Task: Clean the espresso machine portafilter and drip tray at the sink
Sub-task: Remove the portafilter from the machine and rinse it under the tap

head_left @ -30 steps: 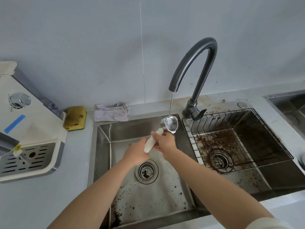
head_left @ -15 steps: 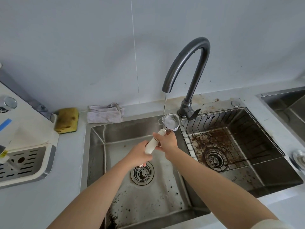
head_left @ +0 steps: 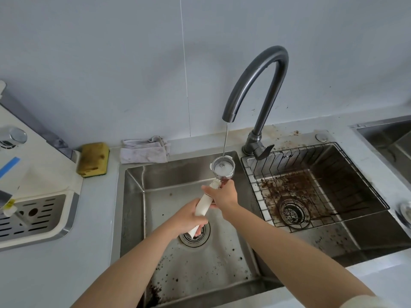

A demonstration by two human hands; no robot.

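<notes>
Left hand [head_left: 189, 216] curled round the portafilter [head_left: 222, 170] handle; right hand [head_left: 224, 196] gripping its neck; basket under the faucet [head_left: 278, 51] stream

Cream sleeve [head_left: 367, 302] on the right upper arm

The single head-worn camera looked forward and down from close above the front edge of the sink [head_left: 173, 172], facing the wall [head_left: 133, 63].

Soft, even daylight; sharp focus, wide-angle bending at edges.
</notes>
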